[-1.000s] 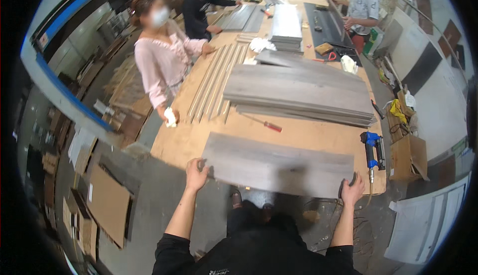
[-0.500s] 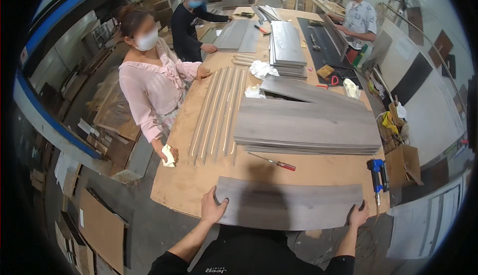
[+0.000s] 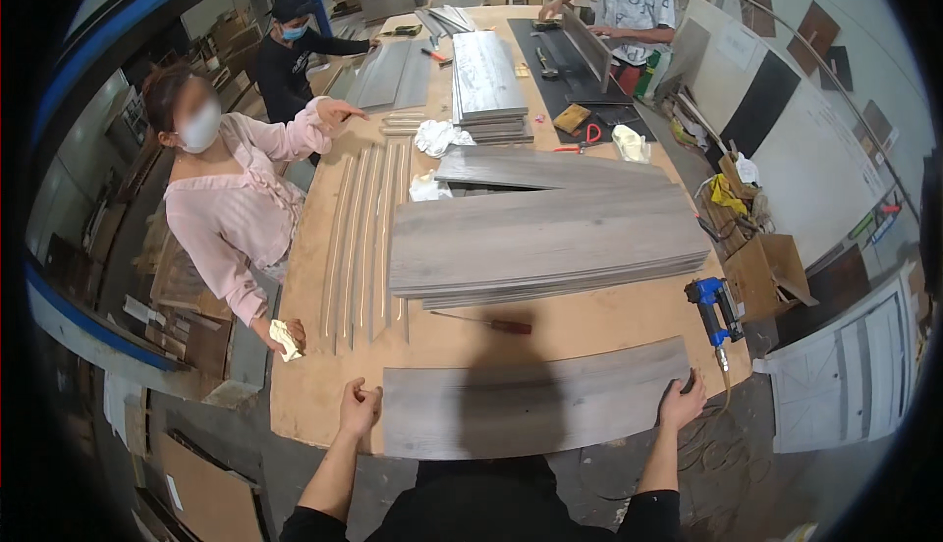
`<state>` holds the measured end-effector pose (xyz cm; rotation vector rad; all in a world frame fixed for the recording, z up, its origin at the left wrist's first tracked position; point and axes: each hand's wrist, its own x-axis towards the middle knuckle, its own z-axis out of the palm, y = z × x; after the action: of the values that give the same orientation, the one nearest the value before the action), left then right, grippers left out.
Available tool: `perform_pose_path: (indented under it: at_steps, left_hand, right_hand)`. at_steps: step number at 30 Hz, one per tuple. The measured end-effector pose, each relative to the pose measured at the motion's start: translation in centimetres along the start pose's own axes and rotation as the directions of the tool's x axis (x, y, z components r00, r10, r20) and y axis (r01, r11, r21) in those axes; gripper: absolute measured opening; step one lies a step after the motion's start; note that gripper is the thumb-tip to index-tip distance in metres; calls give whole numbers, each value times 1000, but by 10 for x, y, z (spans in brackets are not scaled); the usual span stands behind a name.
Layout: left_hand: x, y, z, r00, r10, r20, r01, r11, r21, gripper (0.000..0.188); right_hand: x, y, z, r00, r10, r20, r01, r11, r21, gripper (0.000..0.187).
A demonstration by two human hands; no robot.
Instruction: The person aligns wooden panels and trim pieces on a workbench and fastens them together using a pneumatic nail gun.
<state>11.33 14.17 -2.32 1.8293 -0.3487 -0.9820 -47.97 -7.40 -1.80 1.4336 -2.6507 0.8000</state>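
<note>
A grey wood-look board (image 3: 609, 400) lies along the table's near edge, its front side close to my body and my head's shadow across its middle. At its right end, my right hand (image 3: 682, 403) grips the edge, thumb on top. My left hand (image 3: 360, 408) is just beside the left end, fingers curled and closed; whether anything is between them is hidden. Beyond the board lies a red-handled screwdriver (image 3: 509, 326). Farther back is a stack of similar grey boards (image 3: 550, 238).
Thin strips with pale beads (image 3: 369, 247) lie at left, near a person in pink (image 3: 236, 189) holding a crumpled cloth (image 3: 287, 339). A blue air nailer (image 3: 714, 310) with a hose rests at the right edge. Two more people work at the far end, by other board stacks (image 3: 489, 81).
My left hand has come off the board's top to beside its left end. The board's right end has swung slightly away from me. The person in pink has raised an arm, and my view has shifted.
</note>
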Motion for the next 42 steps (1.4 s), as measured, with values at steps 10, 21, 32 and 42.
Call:
perform_pose_path:
  at_steps: [10,21,32,42]
  left_hand:
    - [-4,1,0,999,35,-6,-35,994,-106,54]
    - [-6,4,-8,995,-88,-55,82,990,-115,33]
    - [42,256,61,696,686,213,-718,651,248,18]
    - [211,379,250,476,447,757,-869,108,483,31]
  right_hand:
    - [-2,-2,-6,999,-39,-20,40,998,48,50]
    - [-1,-8,-7,999,34,-8,-34,998,-50,51]
    - [5,-216,42,628,-713,313,545,690,477,22]
    - [-11,-230,145,991,-124,58,125,992,-14,57]
